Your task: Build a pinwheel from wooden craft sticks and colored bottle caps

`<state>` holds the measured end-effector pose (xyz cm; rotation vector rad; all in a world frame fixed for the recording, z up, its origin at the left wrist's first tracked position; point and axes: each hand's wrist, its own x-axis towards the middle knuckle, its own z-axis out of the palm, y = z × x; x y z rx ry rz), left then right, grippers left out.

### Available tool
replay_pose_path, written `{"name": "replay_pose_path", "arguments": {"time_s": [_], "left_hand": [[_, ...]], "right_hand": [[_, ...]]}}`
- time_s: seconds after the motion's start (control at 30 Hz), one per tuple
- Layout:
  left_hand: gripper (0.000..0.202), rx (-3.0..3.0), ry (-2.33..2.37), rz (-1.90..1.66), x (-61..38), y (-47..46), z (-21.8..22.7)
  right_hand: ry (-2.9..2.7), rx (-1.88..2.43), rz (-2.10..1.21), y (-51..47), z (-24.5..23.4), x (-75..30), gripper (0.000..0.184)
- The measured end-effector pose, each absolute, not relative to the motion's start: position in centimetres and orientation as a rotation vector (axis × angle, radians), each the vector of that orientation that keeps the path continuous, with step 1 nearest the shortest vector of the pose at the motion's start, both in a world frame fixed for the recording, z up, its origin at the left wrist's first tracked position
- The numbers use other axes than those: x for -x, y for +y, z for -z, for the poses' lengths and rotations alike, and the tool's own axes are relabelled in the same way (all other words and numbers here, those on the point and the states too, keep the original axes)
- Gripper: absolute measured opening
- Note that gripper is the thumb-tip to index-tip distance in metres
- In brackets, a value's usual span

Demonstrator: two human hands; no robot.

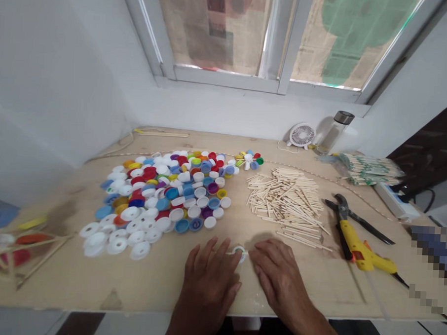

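Observation:
A small white ring-shaped plastic cap [241, 258] lies on the table between my two hands, with short thin wooden stick pieces reaching out at its sides. My left hand [208, 280] rests palm down with its fingers stretched out and apart, the index fingertip on the cap. On the other side, my right hand [283, 276] has its fingers curled together at the stick end right of the cap. Its fingertips partly hide that stick. To the left spreads a large heap of coloured bottle caps [178, 193]. A pile of short wooden sticks [290, 200] lies beyond my right hand.
At right lie a yellow glue gun [364, 250] and black-handled pliers [342, 209]. Behind them are bagged sticks [369, 169], a power strip [398, 202], a glass bottle [334, 133] and a small fan [302, 135]. A stick-and-cap structure [27, 253] stands far left; a cap flower [249, 161] sits behind.

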<state>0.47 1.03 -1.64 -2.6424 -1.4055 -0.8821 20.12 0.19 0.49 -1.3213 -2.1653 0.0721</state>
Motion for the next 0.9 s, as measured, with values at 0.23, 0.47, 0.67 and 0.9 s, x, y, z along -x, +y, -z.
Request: {"name": "replay_pose_path", "arguments": {"time_s": [0.23, 0.47, 0.67, 0.9], "left_hand": [[0.038, 2.649, -1.424, 0.861, -0.6, 1.1, 1.5], [0.036, 2.656, -1.459, 0.858, -0.6, 0.9, 1.4], [0.039, 2.628, -1.439, 0.885, -0.7, 0.9, 1.2], [0.046, 2.565, -1.495, 1.135, 1.1, 1.9, 1.9]], "right_hand": [[-2.163, 1.313, -0.056, 0.3, -0.2, -20.2, 0.024], [-2.162, 1.296, -0.045, 0.3, -0.4, -20.1, 0.023], [-2.164, 1.296, -0.07, 0.3, -0.4, -20.2, 0.024], [-2.086, 1.316, -0.109, -0.8, -0.5, -20.9, 0.032]]}}
